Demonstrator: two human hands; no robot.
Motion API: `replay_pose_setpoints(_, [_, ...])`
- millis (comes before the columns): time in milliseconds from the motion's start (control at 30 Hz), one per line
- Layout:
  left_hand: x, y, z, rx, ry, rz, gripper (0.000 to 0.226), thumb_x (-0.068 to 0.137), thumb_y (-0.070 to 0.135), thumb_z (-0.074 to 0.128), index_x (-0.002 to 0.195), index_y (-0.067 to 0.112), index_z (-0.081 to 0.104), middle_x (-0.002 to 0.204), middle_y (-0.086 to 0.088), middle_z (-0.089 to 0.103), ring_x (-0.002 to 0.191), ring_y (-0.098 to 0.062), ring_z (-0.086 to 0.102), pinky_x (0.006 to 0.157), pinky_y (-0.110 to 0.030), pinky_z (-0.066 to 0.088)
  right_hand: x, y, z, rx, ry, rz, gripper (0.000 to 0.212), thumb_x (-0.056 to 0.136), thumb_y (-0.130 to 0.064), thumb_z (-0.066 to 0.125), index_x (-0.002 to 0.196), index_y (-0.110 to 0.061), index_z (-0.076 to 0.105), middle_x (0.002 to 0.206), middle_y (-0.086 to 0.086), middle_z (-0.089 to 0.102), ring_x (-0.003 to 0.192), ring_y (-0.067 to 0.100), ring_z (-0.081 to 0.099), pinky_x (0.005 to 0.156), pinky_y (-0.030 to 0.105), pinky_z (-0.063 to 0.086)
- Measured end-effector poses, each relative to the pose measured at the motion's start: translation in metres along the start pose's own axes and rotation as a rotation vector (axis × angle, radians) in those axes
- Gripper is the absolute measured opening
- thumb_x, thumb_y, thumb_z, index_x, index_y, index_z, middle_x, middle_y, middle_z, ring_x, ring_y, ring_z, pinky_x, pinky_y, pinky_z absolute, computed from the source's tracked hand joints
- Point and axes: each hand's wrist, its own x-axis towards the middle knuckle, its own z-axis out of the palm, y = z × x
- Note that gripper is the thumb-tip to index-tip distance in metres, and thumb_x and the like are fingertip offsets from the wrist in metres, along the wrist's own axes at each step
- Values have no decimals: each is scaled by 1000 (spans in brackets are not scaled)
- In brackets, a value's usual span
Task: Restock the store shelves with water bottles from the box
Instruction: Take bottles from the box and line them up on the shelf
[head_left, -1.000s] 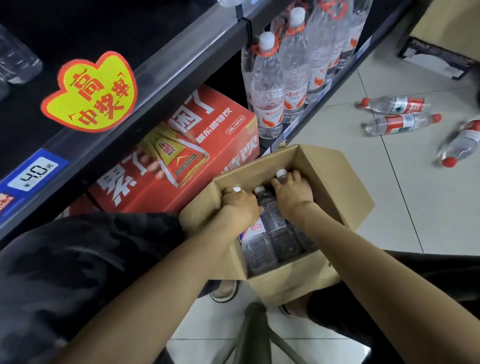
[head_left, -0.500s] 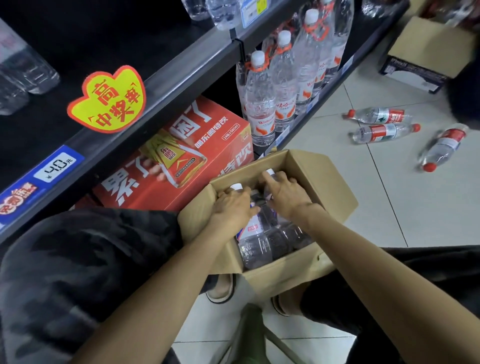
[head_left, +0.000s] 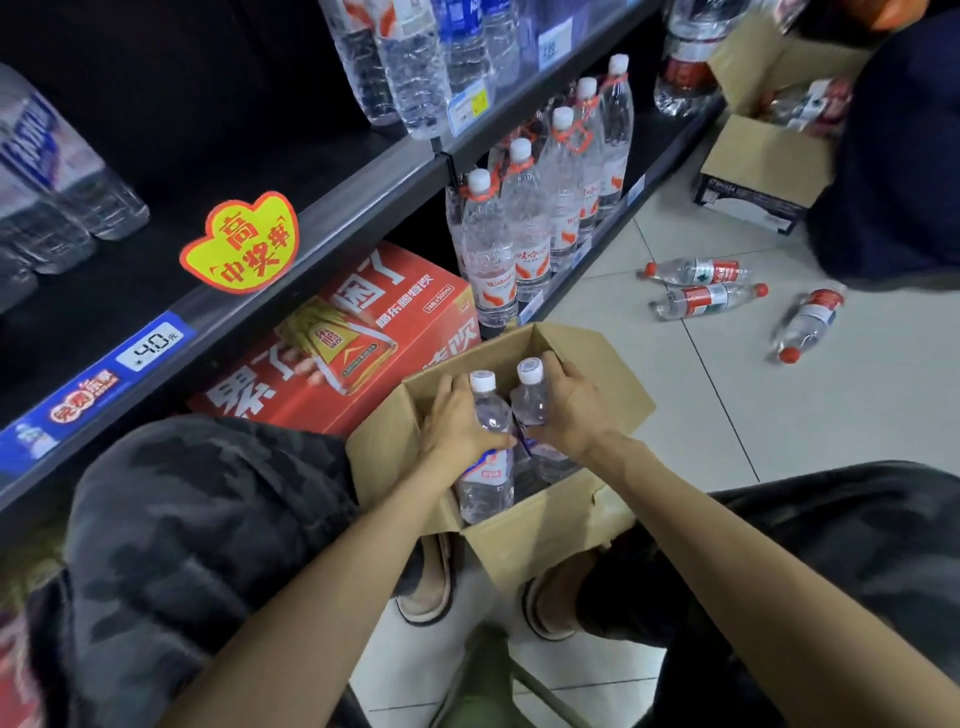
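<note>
An open cardboard box (head_left: 618, 379) sits on the floor between my knees. My left hand (head_left: 454, 421) grips a clear water bottle (head_left: 488, 415) with a white cap, raised partly above the box. My right hand (head_left: 574, 408) grips a second white-capped bottle (head_left: 531, 397) beside the first. The two bottles touch each other. More bottles lie lower in the box, mostly hidden. The dark shelf (head_left: 156, 280) at my left has bare space behind a yellow tag (head_left: 241, 244).
A red drink carton (head_left: 363, 338) stands under the shelf beside tall bottles (head_left: 488, 249) with orange collars. Three red-capped bottles (head_left: 706, 296) lie on the tiled floor at right. Another person in dark clothes (head_left: 893, 156) crouches by further boxes (head_left: 753, 166). A green stool (head_left: 483, 680) is below me.
Both hands have closed on a bottle each and lifted them up out of the box. The camera has tilted up, showing more of the shelves.
</note>
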Motion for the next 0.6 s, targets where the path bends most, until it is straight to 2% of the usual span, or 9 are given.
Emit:
replay_pose_setpoints(200, [-18, -5, 0, -97, 45, 57, 76, 59, 27, 89, 118, 17, 43, 117, -7, 59, 109, -29, 57, 78, -33, 45, -25, -4, -9, -44, -10, -98, 68, 69, -28, 80, 121, -11, 39, 108, 10, 58, 98, 36, 59, 71, 34, 42])
replay_pose_setpoints(267, [-26, -5, -1, -113, 70, 84, 76, 60, 24, 89, 119, 17, 42, 119, -7, 60, 110, -28, 56, 80, -33, 45, -30, -9, -16, -9, 12, -115, 64, 69, -29, 79, 117, -11, 40, 106, 9, 59, 95, 37, 59, 71, 35, 45])
replay_pose_setpoints(367, [-32, -2, -10, -151, 101, 120, 76, 61, 23, 89, 121, 18, 42, 123, -5, 59, 115, -26, 54, 89, -37, 47, -30, -18, -34, 84, 9, -101, 75, 63, -24, 83, 124, -13, 39, 109, 11, 62, 95, 37, 61, 77, 39, 51])
replay_pose_setpoints(433, [-34, 5, -25, -144, 123, 152, 79, 62, 24, 89, 125, 19, 41, 126, -5, 59, 116, -26, 55, 93, -42, 48, -27, -25, -51, 104, 36, -132, 78, 60, -27, 83, 124, -21, 38, 108, 9, 64, 94, 35, 63, 78, 39, 53])
replay_pose_setpoints(533, [-33, 19, -57, -149, 183, 221, 81, 61, 27, 90, 126, 18, 41, 125, -3, 59, 115, -25, 55, 94, -44, 47, -20, -42, -81, 59, 99, -198, 79, 60, -40, 76, 126, -32, 34, 104, 5, 67, 88, 33, 64, 72, 37, 53])
replay_pose_setpoints(600, [-33, 29, -86, -167, 218, 277, 79, 60, 32, 90, 123, 20, 43, 120, 0, 60, 111, -22, 55, 86, -38, 47, -11, -57, -101, 78, 131, -222, 82, 62, -35, 79, 130, -30, 33, 96, 3, 68, 83, 32, 63, 64, 36, 50])
